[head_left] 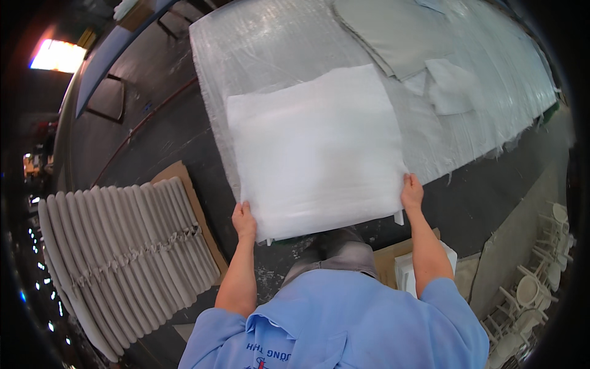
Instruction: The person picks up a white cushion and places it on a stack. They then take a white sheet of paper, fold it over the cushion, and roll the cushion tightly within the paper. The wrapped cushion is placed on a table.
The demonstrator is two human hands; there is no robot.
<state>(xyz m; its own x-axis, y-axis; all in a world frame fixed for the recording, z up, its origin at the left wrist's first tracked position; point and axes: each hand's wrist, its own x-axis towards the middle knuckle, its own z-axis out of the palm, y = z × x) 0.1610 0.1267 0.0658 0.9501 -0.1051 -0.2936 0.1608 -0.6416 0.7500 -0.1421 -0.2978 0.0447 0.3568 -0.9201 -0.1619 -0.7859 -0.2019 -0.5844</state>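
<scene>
A large white sheet of soft, foam-like padding (316,144) lies spread over the near end of a plastic-covered table (264,52). My left hand (244,220) grips its near left corner, fingers curled over the edge. At the near right corner my right hand (412,192) pinches the sheet's edge. The near edge hangs between both hands in front of my legs. What lies under the sheet is hidden, though a small white piece (399,218) sticks out below its right corner.
Grey fabric sheets (399,31) and a white padding scrap (452,86) lie farther along the table. Left on the floor, a row of grey cushion-like pieces (129,246) stands on cardboard (200,215). White packing (405,270) is by my right arm; white chair-like frames (528,289) stand far right.
</scene>
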